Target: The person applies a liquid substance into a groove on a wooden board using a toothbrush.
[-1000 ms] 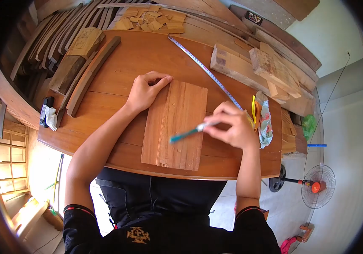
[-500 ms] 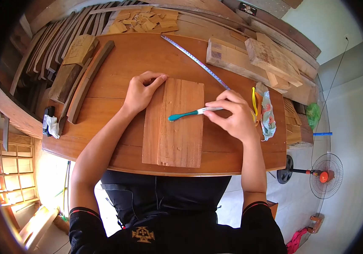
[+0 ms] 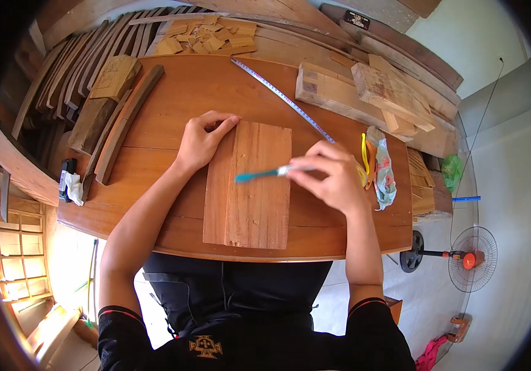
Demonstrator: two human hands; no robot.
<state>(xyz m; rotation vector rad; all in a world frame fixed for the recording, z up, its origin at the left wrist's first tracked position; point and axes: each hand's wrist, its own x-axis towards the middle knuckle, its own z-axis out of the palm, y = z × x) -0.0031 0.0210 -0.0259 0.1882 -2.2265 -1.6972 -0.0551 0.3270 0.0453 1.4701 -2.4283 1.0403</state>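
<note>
A reddish-brown wooden board point(image 3: 259, 210) lies on the table before me, with a raised step running down its length. My left hand point(image 3: 202, 139) grips its upper left corner, thumb along the top edge. Between the thumb and fingers of my right hand point(image 3: 327, 176) is a toothbrush point(image 3: 259, 175) with a green and white handle. It points left across the board, its head over the step line. The toothbrush and hand are slightly blurred. Behind my right hand runs a tape measure blade point(image 3: 284, 99), its lower end hidden by the hand.
Right of my hand lie a yellow-handled item point(image 3: 365, 151) and a crumpled plastic wrapper point(image 3: 385, 176). Thick wood blocks point(image 3: 333, 93) sit at the back right, dark wood strips point(image 3: 129, 123) at the left. Wood chips point(image 3: 209, 37) are heaped behind the table point(image 3: 185, 80). A fan point(image 3: 472, 260) stands right.
My right hand has moved the toothbrush a little left over the board, its head now nearer the step line. My left hand keeps its place on the corner. The whole view has shifted slightly.
</note>
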